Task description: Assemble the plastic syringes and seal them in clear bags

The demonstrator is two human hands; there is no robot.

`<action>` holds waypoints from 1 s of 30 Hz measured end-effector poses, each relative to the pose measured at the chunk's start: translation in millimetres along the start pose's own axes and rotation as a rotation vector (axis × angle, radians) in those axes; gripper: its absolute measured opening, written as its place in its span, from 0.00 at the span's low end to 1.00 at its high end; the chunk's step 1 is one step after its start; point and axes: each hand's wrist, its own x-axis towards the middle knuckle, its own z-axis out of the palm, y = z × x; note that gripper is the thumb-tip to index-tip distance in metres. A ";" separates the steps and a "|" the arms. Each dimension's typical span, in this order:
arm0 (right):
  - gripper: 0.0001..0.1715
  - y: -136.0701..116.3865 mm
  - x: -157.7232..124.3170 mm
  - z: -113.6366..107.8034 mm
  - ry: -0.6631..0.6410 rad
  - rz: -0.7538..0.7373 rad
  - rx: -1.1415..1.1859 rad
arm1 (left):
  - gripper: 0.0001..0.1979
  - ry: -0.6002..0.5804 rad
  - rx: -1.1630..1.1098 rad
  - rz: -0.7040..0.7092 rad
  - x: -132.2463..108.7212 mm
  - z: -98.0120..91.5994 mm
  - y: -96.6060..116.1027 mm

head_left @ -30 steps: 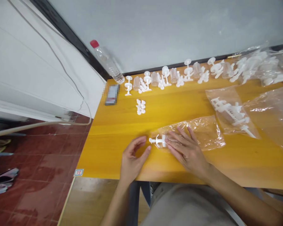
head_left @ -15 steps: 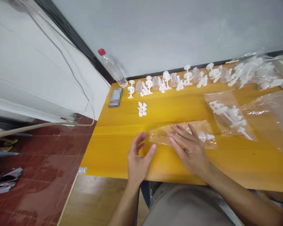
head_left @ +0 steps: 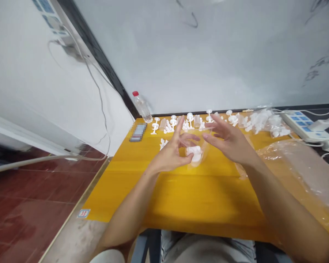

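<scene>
My left hand [head_left: 172, 149] is raised over the table, its thumb and some fingers curled around a clear plastic bag [head_left: 205, 148], with the index finger pointing up. Small white plastic parts [head_left: 194, 153] show at the bag's lower end. Just right of the bag is my right hand [head_left: 227, 137], thumb and fingers apart; whether a fingertip touches the film is unclear. Behind the left hand lies a small group of white pieces [head_left: 163, 144], partly covered. Along the table's back edge runs a row of white stemmed pieces [head_left: 155, 126] and clear cups [head_left: 163, 124].
A water bottle [head_left: 143, 109] with a red cap stands in the back left corner, near a phone [head_left: 138, 132]. A heap of bagged white parts [head_left: 263, 122] and a power strip [head_left: 307, 126] are at the back right. A large clear bag [head_left: 298, 171] covers the right side.
The flat bag with parts has been lifted off the table, now in my left hand. Both hands have moved up and away from me. The view has tilted upward.
</scene>
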 end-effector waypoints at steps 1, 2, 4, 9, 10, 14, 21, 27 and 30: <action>0.30 -3.7 9.6 -5.7 -0.075 0.013 -0.019 | 0.58 -0.040 0.016 0.030 3.6 -4.7 -1.2; 0.22 -8.5 17.1 -9.3 -0.124 0.023 -0.052 | 0.59 -0.056 0.017 0.058 5.8 -7.6 -3.8; 0.23 -19.6 25.9 -11.2 -0.116 0.024 -0.154 | 0.62 -0.033 -0.013 0.080 7.0 -6.9 -12.2; 0.29 -38.0 31.4 0.3 -0.050 -0.014 -0.334 | 0.66 0.169 -0.066 -0.042 7.1 15.5 -39.8; 0.29 -37.8 32.7 2.2 -0.051 -0.018 -0.350 | 0.64 0.195 -0.093 -0.071 7.8 16.5 -44.3; 0.24 -27.3 39.3 1.5 0.002 -0.006 -0.319 | 0.57 0.256 -0.110 -0.102 2.6 -15.0 -58.5; 0.18 -21.7 48.5 0.4 0.126 0.192 0.018 | 0.18 0.652 0.562 -0.391 -34.6 -89.0 -94.1; 0.18 -7.1 45.1 17.3 0.159 0.216 0.238 | 0.02 0.529 0.711 -0.395 -46.1 -73.3 -117.8; 0.18 7.3 40.8 20.4 0.195 0.219 0.252 | 0.04 0.517 0.735 -0.351 -50.2 -67.1 -98.4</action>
